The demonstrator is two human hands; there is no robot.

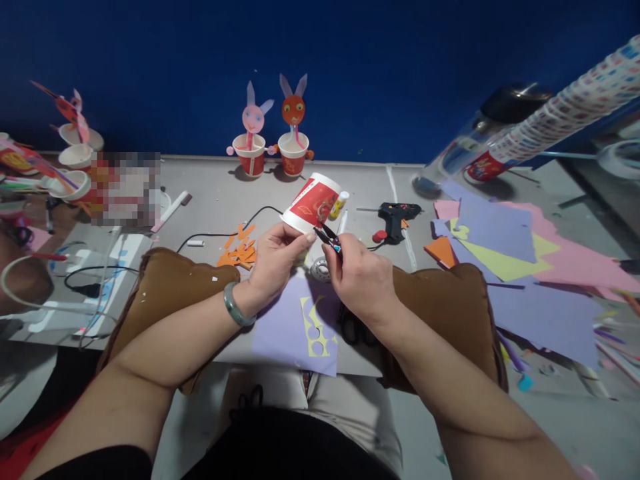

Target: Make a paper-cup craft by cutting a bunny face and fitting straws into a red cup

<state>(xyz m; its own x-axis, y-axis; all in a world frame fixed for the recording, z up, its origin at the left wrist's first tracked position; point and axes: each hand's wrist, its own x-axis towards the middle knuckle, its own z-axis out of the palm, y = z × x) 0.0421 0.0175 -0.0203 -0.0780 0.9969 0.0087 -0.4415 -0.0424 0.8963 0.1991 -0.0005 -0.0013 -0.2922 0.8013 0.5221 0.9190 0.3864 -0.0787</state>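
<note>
My left hand (275, 260), with a green bangle on its wrist, grips the rim of a red and white paper cup (313, 203). The cup is tilted, its base up and away from me. My right hand (363, 273) is closed around small scissors (327, 235) with dark blades. Their tips are slightly apart and close to the cup's rim and my left thumb; whether they touch the cup I cannot tell. Below lies purple paper (280, 333) with a yellow cut-out sheet (315, 333) on it.
Two rabbit-headed cups (251, 160) stand by the blue wall. A black glue gun (395, 220) and glue stick (339, 205) lie beyond my right hand. Orange scraps (237, 250) lie left. Coloured paper (500, 233), a bottle (465, 147) and stacked cups (575, 107) are right; a power strip (113, 287) is left.
</note>
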